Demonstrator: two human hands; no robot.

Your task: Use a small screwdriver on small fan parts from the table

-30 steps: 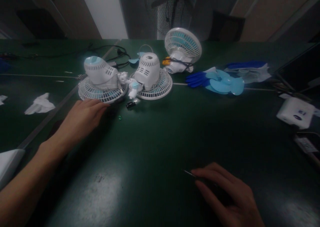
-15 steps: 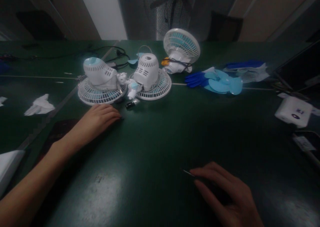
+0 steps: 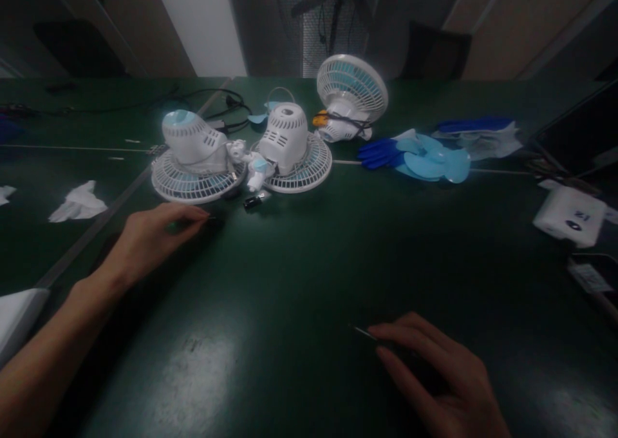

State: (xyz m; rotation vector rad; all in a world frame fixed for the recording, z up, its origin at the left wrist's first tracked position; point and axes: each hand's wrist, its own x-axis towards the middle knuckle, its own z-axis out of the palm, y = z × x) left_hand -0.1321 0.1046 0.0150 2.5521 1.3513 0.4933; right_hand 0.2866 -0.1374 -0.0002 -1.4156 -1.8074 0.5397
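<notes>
My left hand (image 3: 152, 235) is on the left, in front of the left fan (image 3: 196, 183), its thumb and forefinger pinched on a small thin item (image 3: 211, 218) too tiny to identify. Nearer to me on the right, my right hand (image 3: 437, 367) holds a thin metal piece (image 3: 363, 332) by its end between thumb and forefinger, low over the green table (image 3: 299, 277). A small black part (image 3: 253, 201) lies in front of the middle fan (image 3: 284, 138).
Behind the middle fan stands another fan (image 3: 352, 87), tilted. Blue gloves (image 3: 379, 153) and light blue fan blades (image 3: 432, 161) lie right of it. A white box-shaped device (image 3: 570, 216) sits far right, a crumpled white cloth (image 3: 78, 203) far left.
My left hand has drawn back to the left, and its fingertips now show pinched together with a tiny item. My right hand and the metal piece have hardly moved.
</notes>
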